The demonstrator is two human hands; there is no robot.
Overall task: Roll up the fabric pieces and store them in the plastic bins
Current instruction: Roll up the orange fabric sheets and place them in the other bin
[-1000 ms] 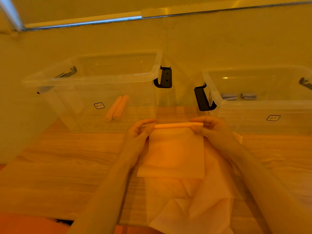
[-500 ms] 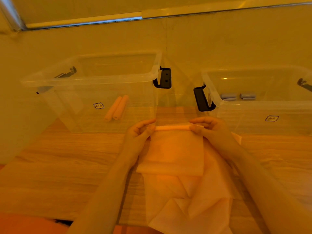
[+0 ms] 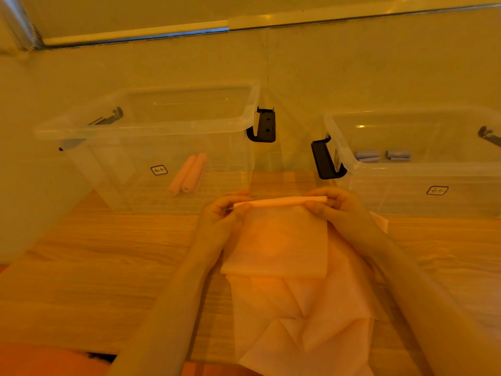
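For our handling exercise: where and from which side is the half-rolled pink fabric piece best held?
Pinch the fabric piece at both ends of its rolled far edge, left hand and right hand coming from the near side: the thin tube would likely unroll if one end were loose.

- The whole scene is bathed in a warm amber-yellow cast; colours are flattened by it.
- A bright strip of light is seen toward 11 o'clock, along the wall's upper edge.
- Small glints are caught on the left bin and the right bin.
- Straight lines are bowed at the frame's edges by the wide lens.
- Fine detail is rendered softly throughout.
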